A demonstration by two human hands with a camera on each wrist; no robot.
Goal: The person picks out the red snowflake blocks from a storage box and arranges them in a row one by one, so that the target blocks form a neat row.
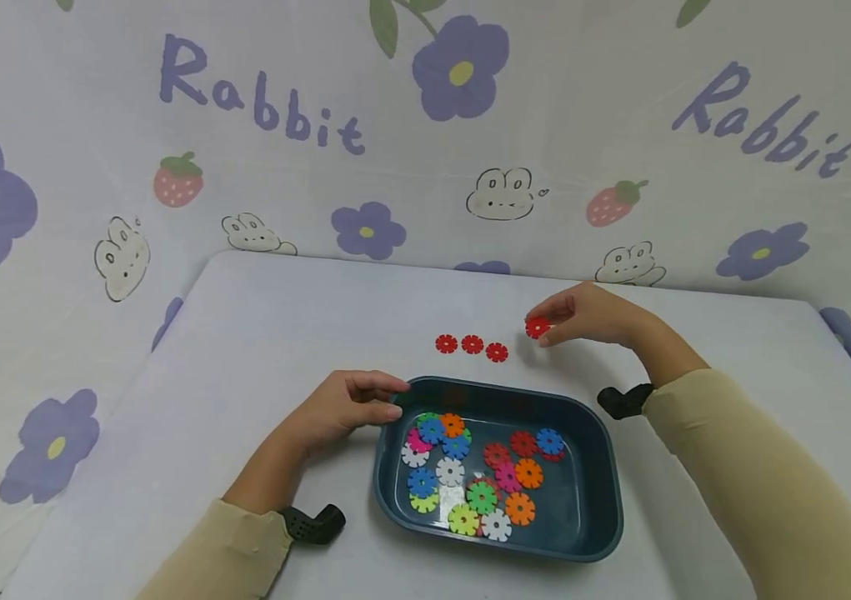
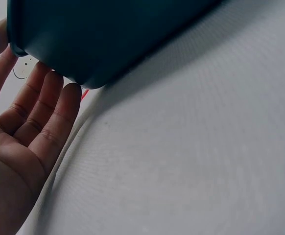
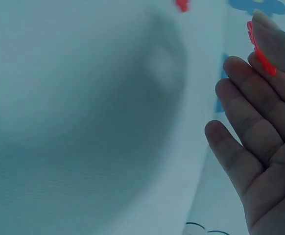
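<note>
Above the white surface, beyond the far right part of a dark teal tray, the right hand pinches a red snowflake disc between thumb and forefinger, its remaining fingers loosely extended. In the head view the thumb overlaps the disc's lower edge; in the right wrist view the disc appears nearly edge-on, the forefinger is largely hidden, and a blurred red piece is cut off by the upper border. Left of the held disc, just apart from it, three red discs lie in a slightly uneven row. The left hand, partly open with fingers slightly bent, touches the tray's far left corner. Its wrist view shows only the cropped outer wall, concealing the contents; a red sliver past the corner is too small to identify. Within the tray, multicoloured discs overlap, several partly covered. Both forearms run out of frame.
</note>
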